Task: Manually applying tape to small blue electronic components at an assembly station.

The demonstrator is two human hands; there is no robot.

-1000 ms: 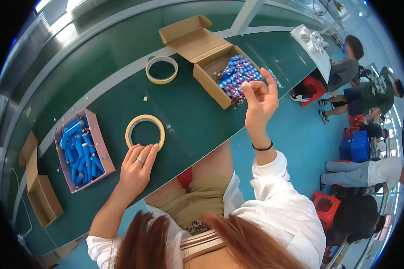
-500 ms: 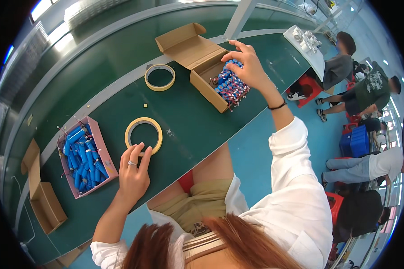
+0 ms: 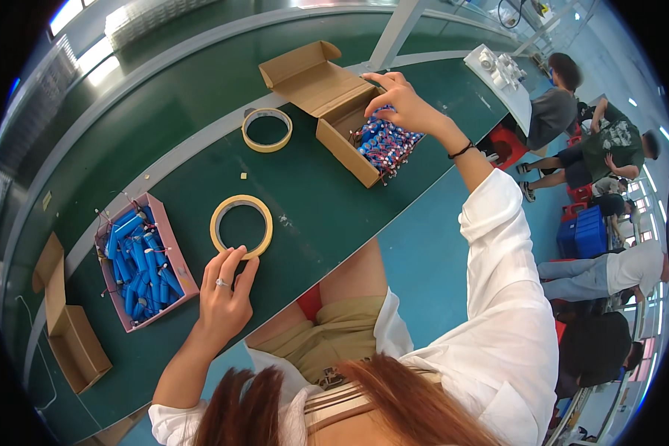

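Observation:
My left hand [image 3: 225,297] lies on the green table, fingers apart, with its fingertips touching the near edge of a yellowish tape roll [image 3: 217,227] that lies flat. My right hand [image 3: 403,100] reaches far out into an open cardboard box [image 3: 343,152] packed with blue cylindrical batteries with red and black wires [image 3: 385,145]. Its curled fingers rest on the top of the batteries. Whether they grip one is hidden.
A second tape roll [image 3: 267,130] lies farther back. A pink tray [image 3: 180,249] of loose blue batteries sits at the left, with a brown cardboard box [image 3: 74,342] beyond it. White parts [image 3: 498,65] lie at the table's far right. Several people sit at the right [image 3: 565,111].
My right hand has moved from above the box's near side down and back into the box. My left hand has stayed at the tape roll; the view has shifted slightly.

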